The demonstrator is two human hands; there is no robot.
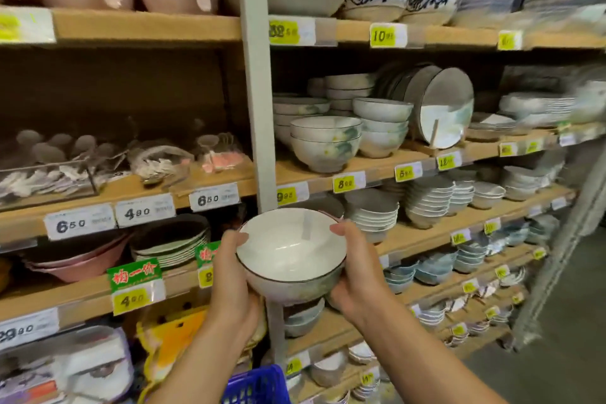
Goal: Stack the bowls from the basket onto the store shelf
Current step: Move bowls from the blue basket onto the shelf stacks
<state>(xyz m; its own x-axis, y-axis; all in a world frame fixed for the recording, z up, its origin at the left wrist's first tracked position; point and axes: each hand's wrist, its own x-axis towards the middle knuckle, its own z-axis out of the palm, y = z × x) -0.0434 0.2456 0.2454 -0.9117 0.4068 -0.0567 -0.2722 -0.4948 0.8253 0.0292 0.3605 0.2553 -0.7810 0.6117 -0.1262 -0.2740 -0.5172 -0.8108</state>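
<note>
I hold a white bowl (290, 251) with a thin dark rim in both hands, raised in front of the shelving. My left hand (233, 275) grips its left side, thumb on the rim. My right hand (355, 272) grips the right side the same way. The bowl tilts slightly toward me and is empty. Matching bowls (324, 143) sit stacked two high on the wooden shelf (367, 169) above and just right of the held bowl. The blue plastic basket (259, 385) shows at the bottom edge, between my forearms; its contents are hidden.
A grey upright post (257, 115) divides the shelving. More bowl stacks (382, 123) and leaning plates (439, 105) crowd the same shelf to the right. Lower shelves hold small dishes (373, 211). Yellow price tags (343, 184) line the shelf edges.
</note>
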